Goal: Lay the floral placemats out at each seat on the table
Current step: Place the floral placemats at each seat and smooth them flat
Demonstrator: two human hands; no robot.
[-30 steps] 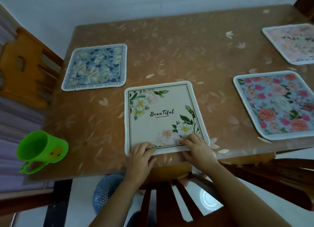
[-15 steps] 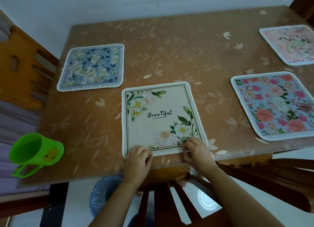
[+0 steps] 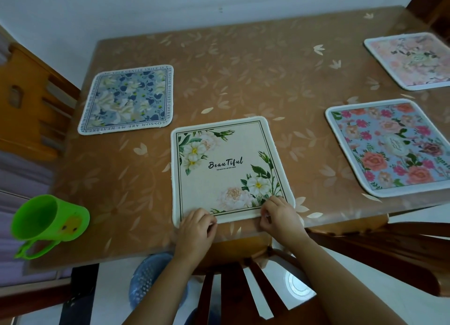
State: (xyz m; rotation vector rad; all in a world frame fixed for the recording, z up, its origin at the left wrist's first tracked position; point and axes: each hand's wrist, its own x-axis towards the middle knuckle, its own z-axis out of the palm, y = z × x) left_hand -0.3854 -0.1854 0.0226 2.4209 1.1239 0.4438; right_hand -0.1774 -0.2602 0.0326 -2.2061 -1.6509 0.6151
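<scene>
Pinching the near edge, the curled fingers [image 3: 207,218] of the left hand [image 3: 197,229] sit on the near-left part of the cream placemat [image 3: 226,169]. The right hand [image 3: 280,217] grips the same edge close to the near-right corner, fingers curled too.

The mat lies flat on the worktop [image 3: 243,76], near its front edge and right above the chair back [image 3: 243,288] in front of the person. Step in hand looks like final squaring of this mat at this seat.

To do it well:
- slide, don't lift, so the far corners stay down
- move both hands evenly, or the mat will twist
- line the near edge up with the worktop's front edge, leaving a small margin
- centre it on the chair
- let go gently so the edge doesn't curl

Three other mats lie flat:
- blue placemat [image 3: 126,100], far left by the orange chair [image 3: 29,100]
- pink rose placemat [image 3: 389,147], right
- pale pink placemat [image 3: 414,61], far right

The green cup [image 3: 48,222] stands well apart at the left corner, so no snag is likely.
</scene>
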